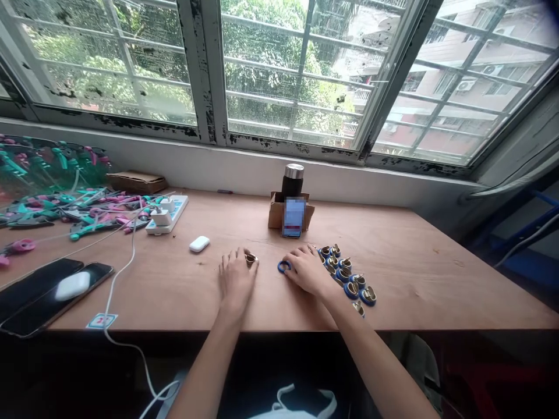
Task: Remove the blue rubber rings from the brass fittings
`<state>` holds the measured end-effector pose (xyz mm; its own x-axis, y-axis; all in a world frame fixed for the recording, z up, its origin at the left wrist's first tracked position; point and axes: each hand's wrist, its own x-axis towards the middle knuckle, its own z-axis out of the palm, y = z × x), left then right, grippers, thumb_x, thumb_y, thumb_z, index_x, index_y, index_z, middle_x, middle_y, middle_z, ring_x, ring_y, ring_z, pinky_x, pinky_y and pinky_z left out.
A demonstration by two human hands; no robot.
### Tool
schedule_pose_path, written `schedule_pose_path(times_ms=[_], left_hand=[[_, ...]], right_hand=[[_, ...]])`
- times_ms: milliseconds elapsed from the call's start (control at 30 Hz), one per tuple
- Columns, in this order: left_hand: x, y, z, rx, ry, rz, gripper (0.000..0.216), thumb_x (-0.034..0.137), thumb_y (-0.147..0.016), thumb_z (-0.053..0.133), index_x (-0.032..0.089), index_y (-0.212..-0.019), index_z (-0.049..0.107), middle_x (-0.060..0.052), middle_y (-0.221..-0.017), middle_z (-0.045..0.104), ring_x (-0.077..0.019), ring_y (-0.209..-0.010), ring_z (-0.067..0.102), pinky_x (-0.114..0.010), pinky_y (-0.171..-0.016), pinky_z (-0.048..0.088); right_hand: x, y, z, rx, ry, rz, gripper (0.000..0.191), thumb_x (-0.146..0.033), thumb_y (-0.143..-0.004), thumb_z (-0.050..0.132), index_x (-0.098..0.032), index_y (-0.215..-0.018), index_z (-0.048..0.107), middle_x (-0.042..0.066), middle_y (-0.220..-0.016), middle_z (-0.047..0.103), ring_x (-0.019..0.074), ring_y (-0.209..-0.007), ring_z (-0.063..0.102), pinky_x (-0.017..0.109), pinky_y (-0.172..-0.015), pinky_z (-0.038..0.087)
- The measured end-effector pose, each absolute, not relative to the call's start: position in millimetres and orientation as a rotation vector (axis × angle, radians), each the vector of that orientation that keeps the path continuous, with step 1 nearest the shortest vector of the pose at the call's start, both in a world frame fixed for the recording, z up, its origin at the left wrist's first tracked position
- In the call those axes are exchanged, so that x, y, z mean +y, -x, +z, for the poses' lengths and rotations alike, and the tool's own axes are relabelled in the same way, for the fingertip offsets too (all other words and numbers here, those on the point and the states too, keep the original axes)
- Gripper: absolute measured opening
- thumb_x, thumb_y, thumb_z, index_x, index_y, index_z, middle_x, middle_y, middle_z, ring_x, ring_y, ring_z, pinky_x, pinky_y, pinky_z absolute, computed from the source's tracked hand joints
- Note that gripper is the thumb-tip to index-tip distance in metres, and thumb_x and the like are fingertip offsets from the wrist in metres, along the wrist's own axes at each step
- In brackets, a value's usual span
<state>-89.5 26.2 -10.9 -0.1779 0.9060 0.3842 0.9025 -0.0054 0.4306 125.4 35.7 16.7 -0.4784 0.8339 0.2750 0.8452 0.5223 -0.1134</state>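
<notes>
My left hand (234,272) rests low over the wooden table with its fingers curved down. Between its thumb and forefinger is a small brass-coloured metal piece (250,259), partly covered by the fingers. To the right, my right hand (306,269) grips a blue ring (284,266) at the ring's right side; the tips of its other fingers are partly hidden. Beside and partly behind that hand lie several blue rings with brass-coloured pieces set in them (351,289), grouped in rough rows. The two hands are apart.
A phone (293,216) leans on a cardboard box (275,212) holding a black bottle (292,185). Leftward are a white earbud case (200,244), a power strip (174,214), a white cable (114,279), dark phones (30,311) and piled pink and teal pliers-like tools (87,212).
</notes>
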Motion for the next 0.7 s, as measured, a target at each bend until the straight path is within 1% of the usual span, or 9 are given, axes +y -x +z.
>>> schedule_pose_path(times_ms=[100, 200, 267, 300, 433, 567, 700], left_hand=[[25.6, 86.8, -8.8, 2.295, -1.979, 0.888, 0.020, 0.035, -0.095, 0.063, 0.020, -0.109, 0.062, -0.013, -0.115, 0.069, -0.0352, -0.115, 0.056, -0.045, -0.096, 0.044], [27.4, 85.4, -10.2, 2.292, -1.973, 0.870, 0.030, 0.037, -0.094, 0.063, 0.019, -0.118, 0.061, -0.014, -0.121, 0.067, -0.0372, -0.118, 0.054, -0.048, -0.097, 0.045], [29.0, 85.5, -11.8, 2.257, -1.975, 0.866, 0.034, 0.034, -0.093, 0.063, 0.020, -0.124, 0.060, -0.014, -0.124, 0.067, -0.0374, -0.120, 0.054, -0.049, -0.098, 0.045], [29.6, 85.8, -12.5, 2.237, -1.982, 0.866, 0.034, 0.031, -0.093, 0.063, 0.020, -0.125, 0.060, -0.013, -0.124, 0.068, -0.0370, -0.120, 0.055, -0.049, -0.099, 0.045], [30.9, 87.7, -14.8, 2.190, -2.027, 0.883, 0.033, 0.023, -0.091, 0.060, 0.021, -0.124, 0.061, -0.012, -0.121, 0.070, -0.0350, -0.117, 0.057, -0.047, -0.099, 0.045], [32.8, 89.7, -18.3, 2.160, -2.045, 0.957, 0.028, 0.024, -0.094, 0.059, 0.021, -0.122, 0.061, -0.012, -0.120, 0.071, -0.0338, -0.115, 0.059, -0.046, -0.098, 0.046], [34.6, 89.9, -20.7, 2.150, -2.018, 1.034, 0.030, 0.026, -0.093, 0.064, 0.020, -0.122, 0.060, -0.013, -0.121, 0.069, -0.0342, -0.115, 0.059, -0.046, -0.097, 0.048]], right_hand=[[33.6, -128.3, 23.3, -2.526, 1.474, -0.012, 0.019, -0.025, -0.099, 0.061, -0.022, -0.114, 0.072, 0.011, -0.117, 0.073, 0.0289, -0.119, 0.057, 0.048, -0.115, 0.031], [33.2, -130.3, 25.4, -2.531, 1.498, 0.007, 0.026, -0.025, -0.096, 0.064, -0.021, -0.121, 0.069, 0.012, -0.122, 0.071, 0.0297, -0.123, 0.055, 0.045, -0.114, 0.031], [34.7, -133.4, 24.5, -2.512, 1.522, 0.019, 0.034, -0.027, -0.095, 0.064, -0.019, -0.128, 0.066, 0.013, -0.124, 0.070, 0.0307, -0.124, 0.053, 0.044, -0.112, 0.033], [35.8, -135.3, 23.6, -2.501, 1.539, 0.024, 0.035, -0.026, -0.095, 0.062, -0.019, -0.129, 0.065, 0.013, -0.123, 0.070, 0.0310, -0.124, 0.053, 0.043, -0.111, 0.035], [39.9, -142.4, 20.1, -2.485, 1.580, 0.027, 0.026, -0.021, -0.096, 0.057, -0.018, -0.119, 0.070, 0.013, -0.117, 0.072, 0.0298, -0.120, 0.055, 0.040, -0.105, 0.039], [39.1, -144.2, 19.6, -2.471, 1.555, 0.013, 0.023, -0.020, -0.094, 0.060, -0.019, -0.114, 0.072, 0.012, -0.111, 0.075, 0.0298, -0.118, 0.056, 0.039, -0.101, 0.040], [34.4, -144.2, 19.1, -2.444, 1.526, -0.015, 0.024, -0.020, -0.091, 0.066, -0.020, -0.114, 0.072, 0.010, -0.109, 0.076, 0.0305, -0.117, 0.055, 0.041, -0.098, 0.040]])
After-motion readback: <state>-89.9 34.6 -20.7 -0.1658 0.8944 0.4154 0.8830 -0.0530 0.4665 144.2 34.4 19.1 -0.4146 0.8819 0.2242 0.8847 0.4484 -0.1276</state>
